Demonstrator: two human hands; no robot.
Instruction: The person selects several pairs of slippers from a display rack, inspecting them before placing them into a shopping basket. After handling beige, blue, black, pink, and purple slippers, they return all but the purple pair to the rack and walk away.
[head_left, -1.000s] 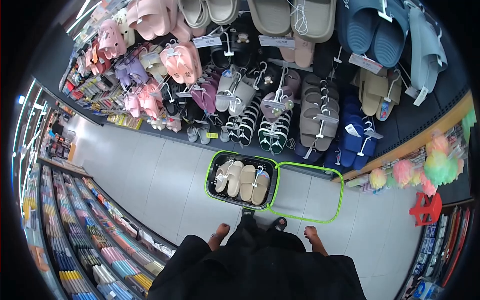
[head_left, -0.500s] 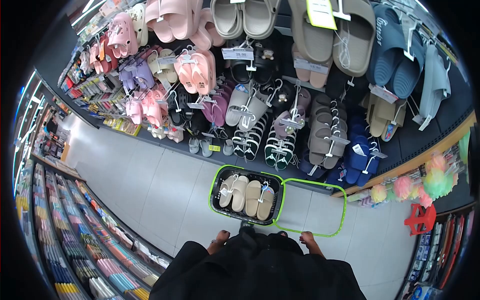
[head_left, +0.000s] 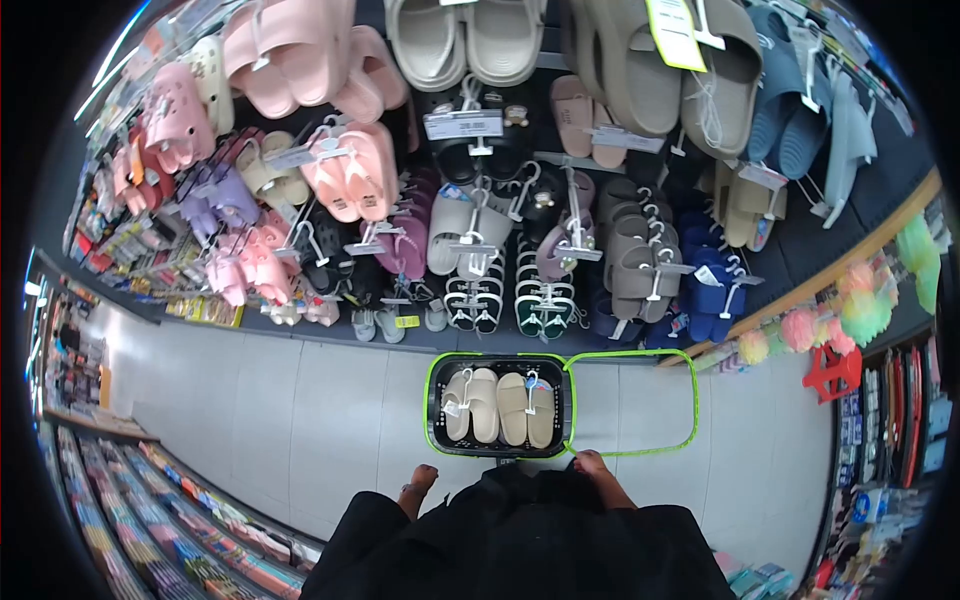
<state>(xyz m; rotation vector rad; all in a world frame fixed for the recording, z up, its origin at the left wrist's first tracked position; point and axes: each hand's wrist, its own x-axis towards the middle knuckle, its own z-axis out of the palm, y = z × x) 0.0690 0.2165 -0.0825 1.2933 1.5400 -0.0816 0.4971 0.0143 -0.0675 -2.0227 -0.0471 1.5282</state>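
Note:
A black shopping basket with a bright green rim stands on the floor in front of me. Two pairs of slides lie side by side in it: a beige pair on the left and a tan pair on the right, each with a white plastic hanger. The basket's green handle loop is folded out to the right. My left hand, fingers curled, hangs below the basket's left part. My right hand is also curled, close by the handle's near end at the basket's lower right corner.
Ahead, a dark rack carries hanging footwear, including pink slides, taupe clogs and navy slides. A red stool and pastel puffs are at the right. Shelves of packaged goods line the lower left.
My view has shifted, so the rack's lower rows look nearer. My right hand has moved left toward the basket's corner; my left hand has moved slightly left, away from my body.

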